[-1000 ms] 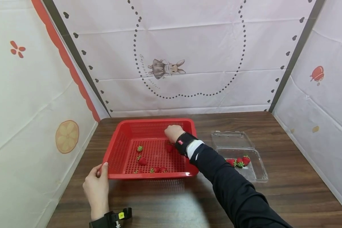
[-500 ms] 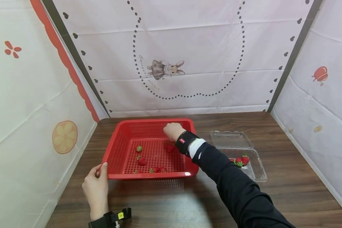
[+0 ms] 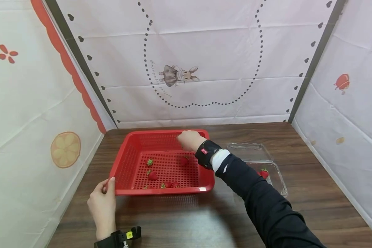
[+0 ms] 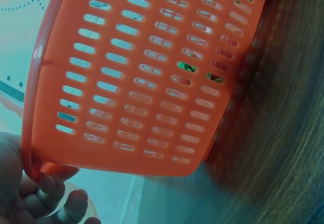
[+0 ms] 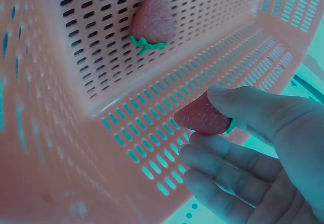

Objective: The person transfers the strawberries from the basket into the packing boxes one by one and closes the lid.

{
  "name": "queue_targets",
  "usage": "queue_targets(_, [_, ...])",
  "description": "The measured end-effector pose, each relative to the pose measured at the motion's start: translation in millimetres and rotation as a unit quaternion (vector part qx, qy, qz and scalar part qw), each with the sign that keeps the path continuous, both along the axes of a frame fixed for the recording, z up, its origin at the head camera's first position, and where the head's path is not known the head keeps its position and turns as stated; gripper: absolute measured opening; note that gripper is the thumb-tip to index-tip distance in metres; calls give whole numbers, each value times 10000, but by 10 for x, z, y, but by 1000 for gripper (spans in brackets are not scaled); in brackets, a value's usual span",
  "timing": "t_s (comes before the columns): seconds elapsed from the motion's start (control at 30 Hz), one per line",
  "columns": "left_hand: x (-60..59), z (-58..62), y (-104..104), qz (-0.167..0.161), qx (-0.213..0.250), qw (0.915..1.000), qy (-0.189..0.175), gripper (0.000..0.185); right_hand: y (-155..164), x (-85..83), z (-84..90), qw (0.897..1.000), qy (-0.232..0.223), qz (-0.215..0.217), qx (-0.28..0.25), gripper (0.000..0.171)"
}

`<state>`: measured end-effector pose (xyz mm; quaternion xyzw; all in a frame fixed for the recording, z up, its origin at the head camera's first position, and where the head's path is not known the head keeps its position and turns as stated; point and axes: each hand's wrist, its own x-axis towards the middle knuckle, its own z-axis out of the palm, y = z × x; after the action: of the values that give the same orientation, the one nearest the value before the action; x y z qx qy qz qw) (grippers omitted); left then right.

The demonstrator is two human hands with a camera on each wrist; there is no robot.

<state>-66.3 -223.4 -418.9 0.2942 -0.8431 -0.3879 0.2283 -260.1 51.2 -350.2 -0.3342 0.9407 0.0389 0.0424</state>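
Note:
A red plastic basket with slotted walls stands on the table. My left hand grips its near left corner, thumb on top of the rim and fingers curled beneath, as the left wrist view shows. Inside the basket's far right part is my right hand. Between its thumb and fingers it pinches a strawberry, clear in the right wrist view but hidden in the head view. Another strawberry lies on the basket floor below that hand. Several more lie around, among them one strawberry left of the middle.
To the basket's right, a clear plastic clamshell box lies with its lid folded back. A strawberry shows in it; my right sleeve covers part of the box. Patterned cloth walls enclose the dark wooden table.
My right hand has risen a little toward the basket's far rim, uncovering more of the strawberry below. My right sleeve now covers more of the clamshell box. The left hand keeps its hold.

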Motion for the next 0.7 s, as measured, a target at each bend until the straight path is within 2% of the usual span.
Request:
queue_targets(0.3, [-15,45,18,-44,-28,10000,42,53,150,-19,174,9991,-92,-11,-413,7])
queue_targets(0.5, [-67,35,-7,-33,-26,10000,29,53,307,-68,243,9976,-212,-102,-647,25])
queue_targets(0.7, [-130,18,-24,-14,-59,10000,-65,54,536,-82,292,9947,-249,-223,-973,26])
